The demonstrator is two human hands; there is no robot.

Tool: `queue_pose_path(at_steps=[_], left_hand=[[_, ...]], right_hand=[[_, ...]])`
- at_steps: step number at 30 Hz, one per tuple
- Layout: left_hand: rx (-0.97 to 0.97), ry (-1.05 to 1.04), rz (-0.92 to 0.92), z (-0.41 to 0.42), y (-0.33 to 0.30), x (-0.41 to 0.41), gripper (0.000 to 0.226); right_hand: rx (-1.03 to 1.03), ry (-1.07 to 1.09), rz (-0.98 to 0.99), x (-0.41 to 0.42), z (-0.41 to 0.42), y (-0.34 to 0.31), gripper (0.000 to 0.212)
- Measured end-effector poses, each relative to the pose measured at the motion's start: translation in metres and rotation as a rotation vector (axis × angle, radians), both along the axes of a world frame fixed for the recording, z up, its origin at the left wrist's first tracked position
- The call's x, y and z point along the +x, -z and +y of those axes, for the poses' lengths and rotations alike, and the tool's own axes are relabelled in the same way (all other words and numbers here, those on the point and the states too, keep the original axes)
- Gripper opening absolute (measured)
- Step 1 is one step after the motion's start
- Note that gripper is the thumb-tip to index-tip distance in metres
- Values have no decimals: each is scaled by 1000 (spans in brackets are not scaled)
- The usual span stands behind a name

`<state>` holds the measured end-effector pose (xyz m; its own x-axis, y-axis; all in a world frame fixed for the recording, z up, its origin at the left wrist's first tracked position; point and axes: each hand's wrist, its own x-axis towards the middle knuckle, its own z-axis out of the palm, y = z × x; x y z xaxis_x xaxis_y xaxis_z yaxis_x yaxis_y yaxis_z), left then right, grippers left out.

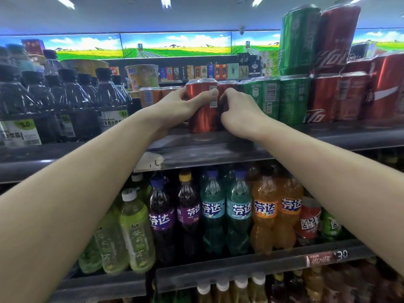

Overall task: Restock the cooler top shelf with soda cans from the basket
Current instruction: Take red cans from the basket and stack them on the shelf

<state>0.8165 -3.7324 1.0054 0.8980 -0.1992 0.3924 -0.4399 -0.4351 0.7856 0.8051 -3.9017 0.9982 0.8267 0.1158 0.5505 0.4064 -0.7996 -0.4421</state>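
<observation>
A red soda can (203, 114) stands upright at the front of the cooler's top shelf (218, 147). My left hand (181, 106) grips it from the left, thumb across its front near the barcode. My right hand (238, 112) has its fingers curled against the can's right side, next to another red can (227, 86) behind. Green cans (271, 95) and red cola cans (328, 97) stand in rows to the right, with a green can (299, 38) and a red can (336, 38) stacked on top. The basket is out of view.
Dark water bottles (65, 101) fill the shelf's left part, orange cans (150, 96) stand behind my left hand. The shelf below holds purple, teal and orange soda bottles (238, 211) and green tea bottles (135, 232). A price strip (323, 258) runs along its edge.
</observation>
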Motion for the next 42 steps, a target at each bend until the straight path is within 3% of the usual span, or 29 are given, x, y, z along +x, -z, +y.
queue_pose_path(at_steps=[3,9,11,14,15,18,21,25,35,39,42], left_hand=[[-38,-53,-49,-4,0,-8,49],[52,-123,-115,-18,-7,-20,38],[82,-158,-131,-24,-7,-19,47],[98,-219,-157,-28,-5,-21,83],[107,-214,-154,-26,-3,-21,82],[168,-142,-78,-19,2,-26,46],[251,-167,-66,-14,4,-33,41],[200,-127,-50,-25,3,-33,24],[160,-188,-78,-36,5,-22,20],[314,-320,-266,-34,11,-33,12],[273,-410,-499,-31,21,-55,8]], right_hand=[[163,-81,-35,-11,-6,-3,44],[326,-138,-148,-34,-19,-8,32],[298,-98,-212,-38,-20,-5,29],[268,-71,-294,-41,-23,3,25],[256,-83,-295,-42,-24,6,24],[206,-133,-236,-41,-27,14,31],[195,-147,-170,-37,-27,18,45],[232,-122,-143,-29,-28,20,58],[80,-78,-202,-33,-32,23,82],[55,-80,-204,-32,-36,26,81],[70,-78,-267,-35,-36,33,76]])
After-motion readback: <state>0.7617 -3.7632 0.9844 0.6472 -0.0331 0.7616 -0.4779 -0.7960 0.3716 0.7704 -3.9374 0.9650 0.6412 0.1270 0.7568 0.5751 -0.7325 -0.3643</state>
